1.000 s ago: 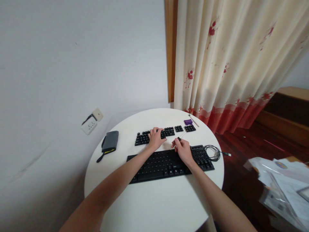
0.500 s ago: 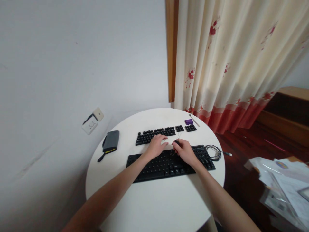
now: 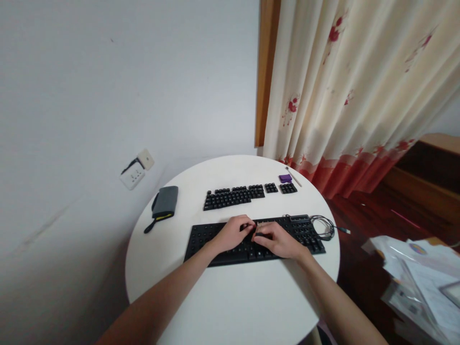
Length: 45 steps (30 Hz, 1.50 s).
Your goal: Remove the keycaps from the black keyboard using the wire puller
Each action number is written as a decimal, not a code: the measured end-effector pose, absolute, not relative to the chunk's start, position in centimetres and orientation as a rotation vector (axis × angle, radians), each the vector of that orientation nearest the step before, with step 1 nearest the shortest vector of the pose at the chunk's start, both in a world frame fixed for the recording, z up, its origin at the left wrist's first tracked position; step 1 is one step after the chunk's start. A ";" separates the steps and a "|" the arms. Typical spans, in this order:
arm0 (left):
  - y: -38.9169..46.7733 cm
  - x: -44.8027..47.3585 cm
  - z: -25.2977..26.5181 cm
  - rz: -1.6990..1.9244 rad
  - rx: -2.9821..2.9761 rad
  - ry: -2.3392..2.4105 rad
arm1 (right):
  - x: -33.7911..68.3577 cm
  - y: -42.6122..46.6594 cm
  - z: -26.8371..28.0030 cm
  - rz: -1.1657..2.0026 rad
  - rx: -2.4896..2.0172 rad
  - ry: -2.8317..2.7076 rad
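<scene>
A black keyboard (image 3: 219,258) lies across the white round table, its left part showing bare stems without keycaps. My right hand (image 3: 282,239) is over its middle, closed round the black handle of a wire keycap puller (image 3: 264,235). The puller's wire end is hidden by my fingers. Right beside it, my left hand (image 3: 233,233) has its thumb and forefinger drawn together, fingertips close to the right hand's. Whatever they pinch is too small to make out. Beyond the keyboard, loose black keycaps (image 3: 230,198) stand in keyboard-like rows, with separate groups to the right.
A grey zip pouch (image 3: 167,201) lies at the table's left. A purple cloth (image 3: 285,178) and a thin pale brush (image 3: 293,177) are at the back right. The coiled USB cable (image 3: 325,227) hangs its plug over the right edge (image 3: 338,249).
My right hand has lowered the keycap puller toward the keyboard. My left hand has come down beside it from the gap near the keycap rows, its fingers closing. The view has shifted slightly.
</scene>
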<state>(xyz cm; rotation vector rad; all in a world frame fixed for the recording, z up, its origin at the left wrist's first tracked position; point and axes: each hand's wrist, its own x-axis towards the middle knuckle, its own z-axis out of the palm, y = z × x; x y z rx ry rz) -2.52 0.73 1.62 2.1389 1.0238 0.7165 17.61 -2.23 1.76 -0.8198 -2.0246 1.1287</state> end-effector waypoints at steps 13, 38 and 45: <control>-0.4 -2.9 1.9 0.409 2.486 0.920 | 17.4 -2.0 1.3 0.943 -0.956 -2.080; -1.4 -1.3 1.8 0.822 2.418 1.118 | 17.4 -1.1 0.1 0.848 -1.111 -1.765; -1.5 -1.3 2.1 0.739 2.635 1.098 | 17.5 -1.1 0.2 0.859 -1.075 -1.776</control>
